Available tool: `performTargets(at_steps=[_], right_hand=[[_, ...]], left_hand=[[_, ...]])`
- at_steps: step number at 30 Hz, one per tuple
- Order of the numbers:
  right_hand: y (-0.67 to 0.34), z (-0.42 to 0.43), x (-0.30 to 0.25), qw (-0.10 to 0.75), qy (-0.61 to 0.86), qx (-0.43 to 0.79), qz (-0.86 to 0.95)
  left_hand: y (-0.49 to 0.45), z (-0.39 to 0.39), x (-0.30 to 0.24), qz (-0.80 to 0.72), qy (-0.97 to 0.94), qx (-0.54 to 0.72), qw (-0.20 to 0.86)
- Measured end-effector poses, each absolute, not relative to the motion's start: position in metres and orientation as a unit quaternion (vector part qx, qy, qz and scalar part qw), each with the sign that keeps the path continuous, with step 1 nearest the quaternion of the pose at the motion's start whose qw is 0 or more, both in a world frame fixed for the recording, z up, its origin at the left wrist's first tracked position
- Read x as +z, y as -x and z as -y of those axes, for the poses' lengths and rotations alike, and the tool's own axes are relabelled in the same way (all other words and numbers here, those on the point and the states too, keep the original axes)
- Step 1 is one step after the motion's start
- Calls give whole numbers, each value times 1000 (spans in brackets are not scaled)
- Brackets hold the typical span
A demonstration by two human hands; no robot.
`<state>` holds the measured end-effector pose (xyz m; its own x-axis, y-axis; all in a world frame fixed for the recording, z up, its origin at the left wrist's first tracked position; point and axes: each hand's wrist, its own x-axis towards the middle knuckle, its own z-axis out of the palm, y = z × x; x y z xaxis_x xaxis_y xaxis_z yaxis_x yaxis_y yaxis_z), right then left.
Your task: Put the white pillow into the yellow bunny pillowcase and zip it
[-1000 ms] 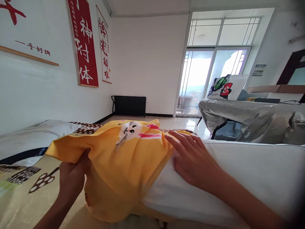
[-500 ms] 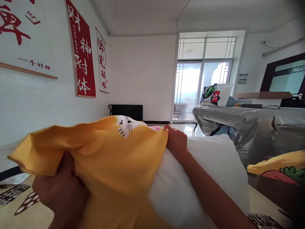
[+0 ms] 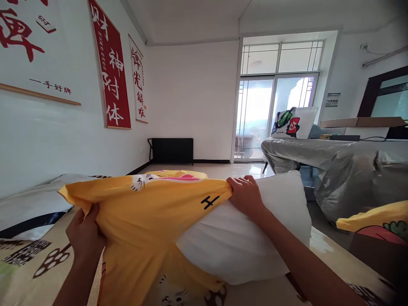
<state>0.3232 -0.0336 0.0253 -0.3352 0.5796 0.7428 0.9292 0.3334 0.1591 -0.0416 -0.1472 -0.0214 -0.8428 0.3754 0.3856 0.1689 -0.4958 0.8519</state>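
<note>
On the bed (image 3: 35, 265), one pillow (image 3: 245, 242) half in one yellow pillowcase (image 3: 149, 212), left hand (image 3: 84, 233) and right hand (image 3: 247, 196) gripping its hem.

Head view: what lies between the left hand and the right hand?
In the head view, the yellow pillowcase stretches between the left hand and the right hand, each gripping its edge. The white pillow sticks out below the right hand.

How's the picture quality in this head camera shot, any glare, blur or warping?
Head view: daylight blows out the balcony door, with glare on the floor; the yellow pillowcase, left hand and right hand are sharp; the wall scrolls lean, wide-angle warping.
</note>
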Motion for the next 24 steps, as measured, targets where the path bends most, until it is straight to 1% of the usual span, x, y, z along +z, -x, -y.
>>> performTargets(at_steps=[3, 5, 8, 10, 15, 18, 21, 22, 24], right_hand=[[-316, 38, 23, 248, 545, -254, 759], [-309, 39, 29, 209, 588, -239, 744], [-300, 37, 42, 150, 624, -191, 743], [-298, 31, 50, 130, 632, -161, 747], [-302, 11, 57, 91, 639, -120, 755], [-300, 5, 57, 80, 637, -120, 758], [-294, 9, 55, 92, 631, -150, 756], [-294, 12, 54, 103, 628, -167, 753], [-298, 19, 55, 129, 624, -205, 743]], left_hand=[[39, 145, -21, -445, -205, 856, 167], [37, 148, -19, -433, -197, 859, 190], [38, 154, -18, -491, -217, 827, 167], [40, 158, -16, -522, -232, 807, 149], [37, 167, -3, -534, -272, 788, 141], [29, 172, 10, -583, -304, 742, 132], [22, 178, 20, -656, -322, 672, 116], [22, 180, 23, -658, -319, 672, 118], [24, 183, 27, -620, -318, 711, 94]])
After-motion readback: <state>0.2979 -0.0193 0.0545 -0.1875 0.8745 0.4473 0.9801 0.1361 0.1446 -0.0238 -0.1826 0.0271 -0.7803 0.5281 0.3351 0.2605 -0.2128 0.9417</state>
